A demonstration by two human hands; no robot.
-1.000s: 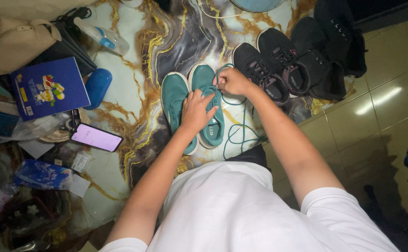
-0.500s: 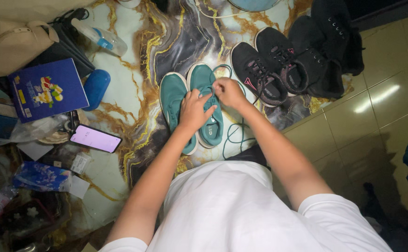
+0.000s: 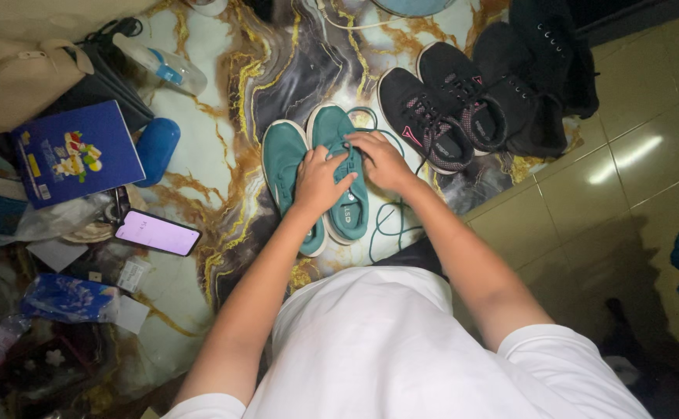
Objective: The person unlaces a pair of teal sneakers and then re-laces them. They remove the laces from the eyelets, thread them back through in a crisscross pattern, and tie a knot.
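Two teal shoes [image 3: 283, 159] stand side by side on a marbled table [image 3: 215, 132]. My left hand [image 3: 320, 180] rests across both, its fingers on the right teal shoe [image 3: 349, 209]. My right hand [image 3: 382, 161] is at the same shoe's lacing, pinching the teal lace [image 3: 382, 225], which loops loosely off the shoe toward me and to the right.
Black sneakers [image 3: 425, 116] and darker shoes [image 3: 541, 70] sit at the right, near the table edge above a tiled floor [image 3: 626, 178]. At left lie a blue book [image 3: 75, 151], a blue case [image 3: 157, 147], a lit phone [image 3: 157, 231], a plastic bottle [image 3: 161, 66], a tan bag [image 3: 21, 77] and clutter.
My right hand has come down and left from above the shoe's toe to its lacing, drawing the lace in. My left hand has stayed on the teal shoes.
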